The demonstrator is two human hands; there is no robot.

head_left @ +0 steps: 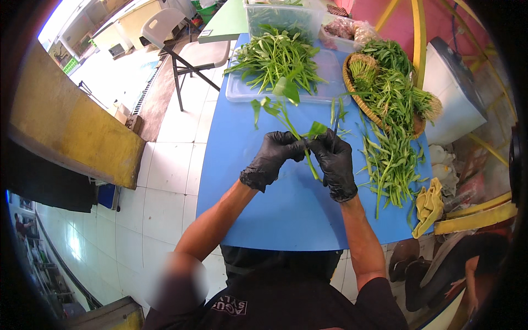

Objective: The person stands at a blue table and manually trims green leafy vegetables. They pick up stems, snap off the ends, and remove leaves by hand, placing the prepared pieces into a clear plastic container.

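Stem [312, 165], between left hand [273, 158] and right hand [336, 165]

A: Locate the left hand [275, 156] and right hand [334, 165] relative to the blue table [264, 220].
B: Above its middle. Both, black-gloved, hold one leafy green stem [291, 126]; a narrow blade [336, 124] projects from the right hand.
A: List surrounding items.
B: Table's far end: clear tray [334, 71] bearing loose greens [275, 60]. Right edge: wicker basket [347, 78] of leafy bundles [391, 85]. Near right corner: yellow cloth [429, 206].

White printed lettering [230, 306] stands on the person's black shirt [291, 302].
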